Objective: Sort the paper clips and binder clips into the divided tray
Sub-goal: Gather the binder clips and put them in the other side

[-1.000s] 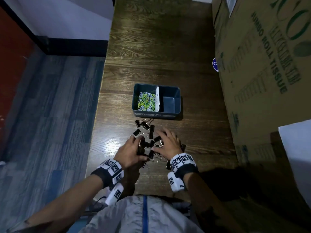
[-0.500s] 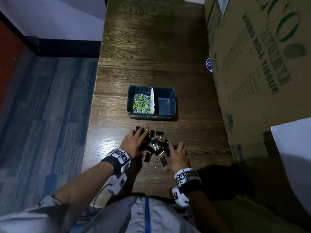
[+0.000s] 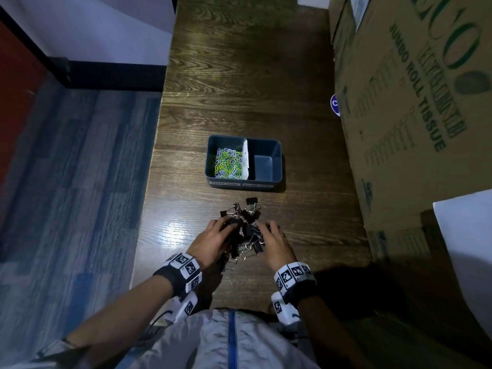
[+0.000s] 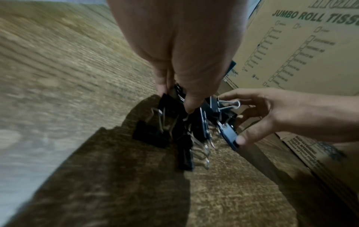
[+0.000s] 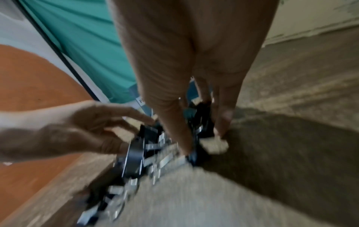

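Note:
A dark blue divided tray [image 3: 277, 166] stands on the wooden table. Its left compartment holds green and white paper clips [image 3: 226, 164], and its right compartment [image 3: 263, 167] looks empty. Just in front of it lies a heap of several black binder clips [image 3: 246, 222]. My left hand [image 3: 222, 231] cups the heap from the left, thumb and fingers curled onto black clips [image 4: 169, 99]. Opposite it, my right hand [image 3: 266, 231] closes in from the right, its index and thumb [image 4: 240, 140] hooked round clips. The right wrist view is blurred, with both hands [image 5: 202, 138] among the clips [image 5: 136, 155].
A tall cardboard box [image 3: 410, 102] marked JUMBO ROLL TISSUE walls off the table's right side, close to my right hand. The table's left edge [image 3: 149, 198] drops to a blue floor. A white sheet [image 3: 466, 235] lies at the right.
The scattered binder clips are now pushed into one tight heap. Both hands have drawn inward against it, the right one moving up and in from the lower right.

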The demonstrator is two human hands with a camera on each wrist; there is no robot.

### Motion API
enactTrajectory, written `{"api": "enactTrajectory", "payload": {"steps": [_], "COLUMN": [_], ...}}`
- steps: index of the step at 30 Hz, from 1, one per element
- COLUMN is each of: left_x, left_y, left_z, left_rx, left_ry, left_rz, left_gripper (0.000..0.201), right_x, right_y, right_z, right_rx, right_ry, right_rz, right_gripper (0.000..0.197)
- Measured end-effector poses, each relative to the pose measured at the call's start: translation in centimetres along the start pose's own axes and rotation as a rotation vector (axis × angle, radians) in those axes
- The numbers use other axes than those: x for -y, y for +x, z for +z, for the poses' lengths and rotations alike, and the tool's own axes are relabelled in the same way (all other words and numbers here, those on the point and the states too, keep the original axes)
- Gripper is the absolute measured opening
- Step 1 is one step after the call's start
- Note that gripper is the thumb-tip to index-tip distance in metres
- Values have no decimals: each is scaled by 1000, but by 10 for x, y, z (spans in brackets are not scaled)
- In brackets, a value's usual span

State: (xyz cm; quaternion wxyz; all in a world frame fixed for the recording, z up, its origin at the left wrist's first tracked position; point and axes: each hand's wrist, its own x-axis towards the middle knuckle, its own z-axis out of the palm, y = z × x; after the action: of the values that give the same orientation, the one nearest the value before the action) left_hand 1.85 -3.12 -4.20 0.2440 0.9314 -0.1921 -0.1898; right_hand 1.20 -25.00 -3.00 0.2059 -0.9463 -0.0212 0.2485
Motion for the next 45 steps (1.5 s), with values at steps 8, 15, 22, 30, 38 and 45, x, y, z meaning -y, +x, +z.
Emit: {"api": "enactTrajectory", "payload": {"steps": [8, 15, 22, 30, 38, 45], "left_x": [1, -4, -8, -6, -16, -21], "left_y": [-24, -21, -17, 31, 41, 35], "left_z": [-24, -7, -12, -40, -19, -17], "left_rx": [81, 195, 144, 201, 262, 150], "left_ry": [148, 58, 16, 222, 286, 76], "left_rz": [-202, -334, -177, -415, -169, -135], "left_gripper": [107, 129, 113, 139, 116, 86], "right_x": [11, 32, 28, 19, 39, 36], "right_y": [30, 50, 38, 23, 26, 25], "right_z": [-41, -34, -22, -39, -20, -17], "right_rx": [155, 289, 179, 183, 192, 44], "right_ry": [66, -168, -108, -150, -158, -99], "right_rz": [85, -60, -132, 170, 103, -2], "right_gripper": [120, 124, 93, 113, 100, 66]}}
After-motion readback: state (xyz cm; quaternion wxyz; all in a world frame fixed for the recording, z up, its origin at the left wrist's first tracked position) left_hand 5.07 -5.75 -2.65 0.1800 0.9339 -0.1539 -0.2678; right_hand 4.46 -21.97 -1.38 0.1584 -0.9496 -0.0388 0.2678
